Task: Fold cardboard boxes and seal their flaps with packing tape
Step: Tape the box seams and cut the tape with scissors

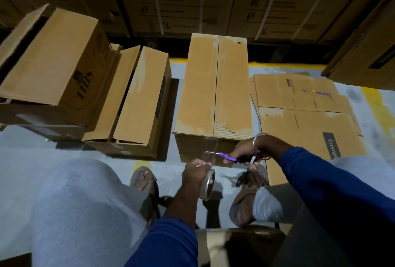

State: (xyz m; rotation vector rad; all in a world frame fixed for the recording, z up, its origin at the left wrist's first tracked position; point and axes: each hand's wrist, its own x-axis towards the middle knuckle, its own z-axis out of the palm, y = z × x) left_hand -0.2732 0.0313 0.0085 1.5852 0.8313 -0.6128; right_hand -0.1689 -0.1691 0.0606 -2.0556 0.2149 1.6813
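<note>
Scissors (222,155) in the right hand (245,149) meet clear tape drawn taut from the tape roll (207,185) gripped by the left hand (195,173), ready for cutting at the near end of the closed cardboard box (213,91) on the floor (42,155).

Closed brown cardboard box (213,93) on floor, clear tape strip (210,151) down near end, uncut.

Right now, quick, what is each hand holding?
Left hand: closed around the roll of packing tape.
Right hand: closed on the purple-handled scissors, blades at the stretched tape by the cardboard box.
</note>
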